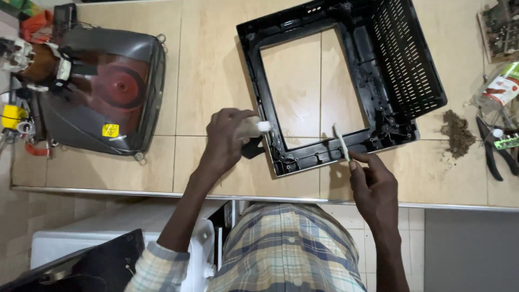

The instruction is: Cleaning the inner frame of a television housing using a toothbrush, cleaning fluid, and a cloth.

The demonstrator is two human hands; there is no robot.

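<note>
Left hand [230,138] grips a small white-nozzled bottle [255,127] against the black plastic television front frame [281,97], which lies emptied on the tan tiled counter [211,65]. Right hand [373,181] pinches a thin pale stick [341,141] at its lower rail. Glass picture tube [108,92] sits apart, already removed; dust pile [457,132] suggests cleaning is underway.

A television housing frame [303,97] is laid on the tiled counter [211,70] at centre. A picture tube [102,92] is set at nine o'clock of it. A dirt pile [457,132] and pliers [494,154] are found at three o'clock, a circuit board [500,30] at two o'clock.
</note>
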